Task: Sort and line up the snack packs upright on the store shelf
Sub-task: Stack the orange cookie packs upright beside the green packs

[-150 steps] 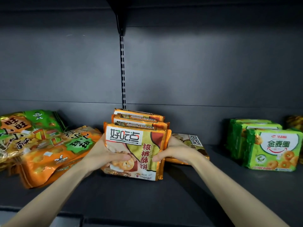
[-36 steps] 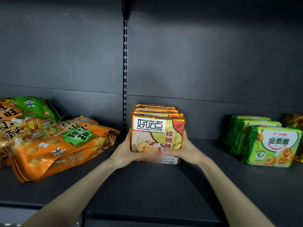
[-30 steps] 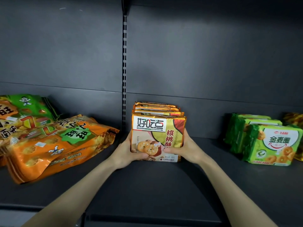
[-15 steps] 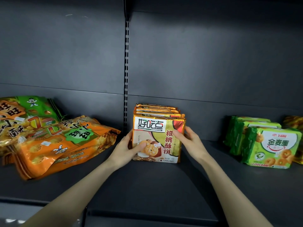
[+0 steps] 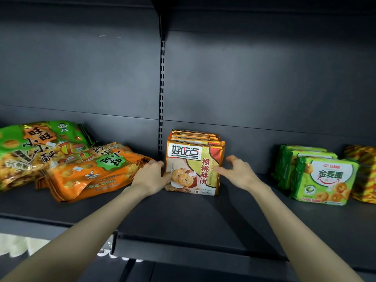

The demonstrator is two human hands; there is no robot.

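Observation:
A row of orange-gold cookie packs (image 5: 195, 159) stands upright, one behind another, in the middle of the dark shelf (image 5: 183, 222). My left hand (image 5: 150, 178) grips the row's left edge, thumb on the front pack's lower corner and fingers along the side. To the right of the row, my right hand (image 5: 238, 171) has its fingers spread, and only a fingertip touches the front pack's right edge. Large orange snack bags (image 5: 91, 171) lie flat and askew at the left, partly on green bags (image 5: 30, 147) of the same kind.
Green cookie packs (image 5: 325, 176) stand upright in a row at the right, with yellow-orange packs (image 5: 364, 171) beside them at the frame edge. A slotted upright (image 5: 162, 88) runs down the back panel just behind the orange-gold row. Bare shelf lies between the rows.
Five seconds ago one pack lay flat to the right; it now stands in the row. In the last second my right hand let go of the front pack and spread open. My left hand stayed.

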